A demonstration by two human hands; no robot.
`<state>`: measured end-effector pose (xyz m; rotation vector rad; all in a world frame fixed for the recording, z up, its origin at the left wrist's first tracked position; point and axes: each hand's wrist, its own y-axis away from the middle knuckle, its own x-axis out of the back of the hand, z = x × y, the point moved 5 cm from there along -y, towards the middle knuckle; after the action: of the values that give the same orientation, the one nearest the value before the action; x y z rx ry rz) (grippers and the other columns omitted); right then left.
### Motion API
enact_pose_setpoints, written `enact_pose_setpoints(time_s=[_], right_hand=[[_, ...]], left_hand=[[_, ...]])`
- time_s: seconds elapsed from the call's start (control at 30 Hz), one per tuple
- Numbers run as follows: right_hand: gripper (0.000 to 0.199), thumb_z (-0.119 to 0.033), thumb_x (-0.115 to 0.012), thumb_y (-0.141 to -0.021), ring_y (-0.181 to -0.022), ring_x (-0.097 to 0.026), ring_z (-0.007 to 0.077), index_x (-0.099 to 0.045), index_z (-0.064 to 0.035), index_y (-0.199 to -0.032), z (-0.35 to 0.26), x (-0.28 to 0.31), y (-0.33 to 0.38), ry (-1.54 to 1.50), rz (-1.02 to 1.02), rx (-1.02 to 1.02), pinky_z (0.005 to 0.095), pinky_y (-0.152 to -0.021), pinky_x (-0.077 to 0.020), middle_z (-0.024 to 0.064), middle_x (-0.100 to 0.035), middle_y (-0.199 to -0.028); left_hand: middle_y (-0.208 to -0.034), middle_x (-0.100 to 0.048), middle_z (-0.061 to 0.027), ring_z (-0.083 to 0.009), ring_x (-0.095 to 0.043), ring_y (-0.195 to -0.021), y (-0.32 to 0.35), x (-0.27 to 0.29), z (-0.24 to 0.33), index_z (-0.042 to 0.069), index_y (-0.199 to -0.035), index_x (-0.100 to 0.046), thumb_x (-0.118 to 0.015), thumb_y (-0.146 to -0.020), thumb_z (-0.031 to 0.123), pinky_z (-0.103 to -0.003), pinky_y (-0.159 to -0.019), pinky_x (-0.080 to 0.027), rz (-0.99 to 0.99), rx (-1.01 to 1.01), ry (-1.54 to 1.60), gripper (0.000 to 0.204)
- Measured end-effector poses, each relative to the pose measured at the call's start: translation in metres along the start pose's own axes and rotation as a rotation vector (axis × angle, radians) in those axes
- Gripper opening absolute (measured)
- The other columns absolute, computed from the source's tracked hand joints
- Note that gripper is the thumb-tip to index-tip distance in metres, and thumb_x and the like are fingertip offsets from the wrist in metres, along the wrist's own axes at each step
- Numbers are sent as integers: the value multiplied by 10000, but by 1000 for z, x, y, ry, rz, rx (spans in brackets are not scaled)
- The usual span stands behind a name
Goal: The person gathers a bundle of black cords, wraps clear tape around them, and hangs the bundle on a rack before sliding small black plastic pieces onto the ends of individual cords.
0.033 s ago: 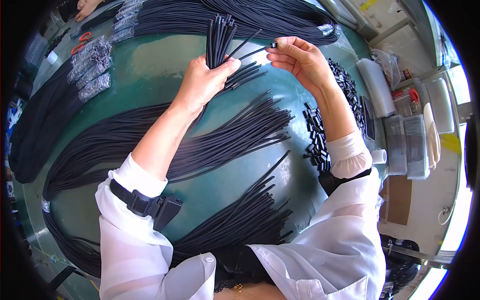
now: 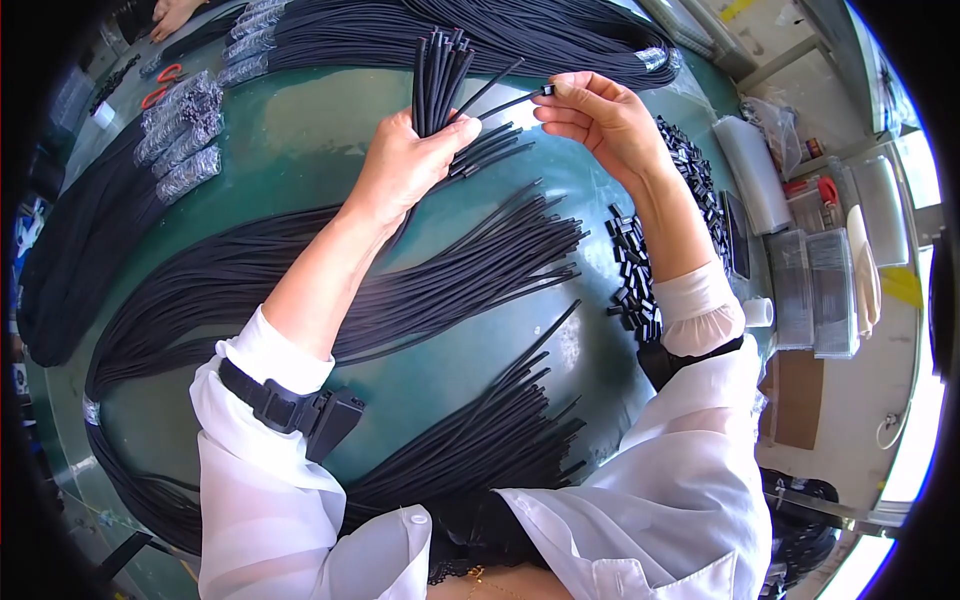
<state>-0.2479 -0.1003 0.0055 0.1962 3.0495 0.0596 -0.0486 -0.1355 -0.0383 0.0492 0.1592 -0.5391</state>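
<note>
My left hand (image 2: 405,165) is closed around a bundle of thin black cables (image 2: 437,85), their cut ends pointing up and away from me. One cable (image 2: 512,103) leans out of that bundle toward my right hand (image 2: 605,120). Thumb and forefinger of the right hand pinch a small black sleeve (image 2: 547,90) at that cable's tip. Whether the sleeve is fully on the cable I cannot tell. Below my left hand, another bundle of black cables (image 2: 480,255) lies with its loose ends fanned to the right. A further bundle (image 2: 480,440) lies nearest my body.
Loose black sleeves (image 2: 635,275) lie heaped beside my right forearm. Plastic-wrapped cable bundles (image 2: 185,140) and orange-handled scissors (image 2: 163,85) are at the far left. More cables (image 2: 480,40) stretch along the back of the green table (image 2: 290,120). Clear plastic boxes (image 2: 812,290) stand at right. Another person's hand (image 2: 172,15) shows top left.
</note>
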Motion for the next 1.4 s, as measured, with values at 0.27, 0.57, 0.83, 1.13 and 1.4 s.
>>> enact_pose_setpoints(time_s=[0.27,0.57,0.83,1.13,1.4], right_hand=[[122,-74,-549,-888,-717,-635,140,-588,-8,-984,6,-45,18,482,-237,157,255,-687,-515,82,-642,-816],[169,-141,-553,-871,-682,-620,135,-616,-24,-976,17,9,0,484,-91,-43,259,-640,-495,48,-631,-736],[222,-206,-624,-828,-775,-643,217,-654,-154,-1042,22,97,-64,1650,372,398,355,-738,-512,79,-659,-835],[154,-140,-583,-894,-793,-665,177,-609,-16,-982,10,50,-31,230,181,3,284,-699,-557,102,-665,-905],[134,-133,-578,-900,-842,-674,211,-559,-13,-956,2,1,7,-37,60,16,288,-759,-564,152,-657,-932]], left_hand=[[-575,-417,75,-10,-370,-492,-1,-5,-2,67,-808,-580,-626,-878,253,-194,-456,-298,-81,-58,-85,204],[-565,-480,34,-48,-470,-525,-2,6,13,26,-835,-594,-617,-887,263,-220,-500,-387,168,-296,-325,244],[-570,-476,38,-33,-431,-495,0,-4,6,29,-813,-595,-620,-883,208,-208,-460,-349,72,-193,-46,194],[-581,-468,68,-5,-395,-475,-2,-3,-1,48,-802,-589,-640,-857,178,-193,-433,-314,35,-4,23,150],[-593,-471,69,-7,-396,-487,1,-6,-1,47,-808,-599,-647,-855,186,-188,-440,-323,34,-34,2,155]])
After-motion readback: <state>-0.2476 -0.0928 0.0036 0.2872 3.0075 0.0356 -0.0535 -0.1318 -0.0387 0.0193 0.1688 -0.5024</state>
